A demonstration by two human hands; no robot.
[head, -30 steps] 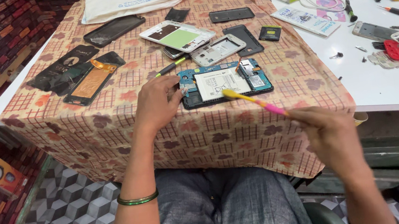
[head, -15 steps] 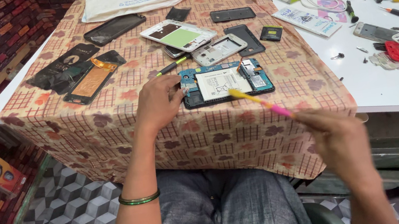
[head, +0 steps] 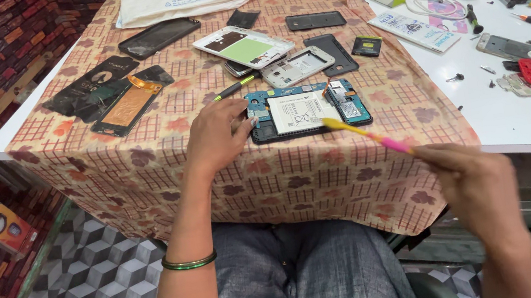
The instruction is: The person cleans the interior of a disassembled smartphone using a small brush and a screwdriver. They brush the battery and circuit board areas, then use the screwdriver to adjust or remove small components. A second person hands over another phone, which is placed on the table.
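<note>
At the near edge of the cloth-covered table (head: 146, 186), the opened tablet (head: 305, 110) lies flat, back cover off, with its white battery and blue circuit boards showing. Your left hand (head: 218, 135) rests on the cloth at the tablet's left end, fingers curled loosely against its frame and closed on nothing. Press a little more firmly there, so the body does not slide when the tool pushes against it.

Your right hand (head: 474, 178) is closed around the pink end of a pink-and-yellow pry tool (head: 367, 136), whose yellow tip sits over the battery's right edge. You are holding it far back. A grip nearer the tip would probably give you finer control and less wobble. Keep the tool at a shallow angle and work at seams and edges. A stab into the battery could puncture it, and the small board just beside it looks easy to scrape.

The green-and-black pen (head: 236, 87) and a grey phone frame (head: 299, 66) lie just beyond the tablet. Watch that your wrist does not sweep them as you work.
</note>
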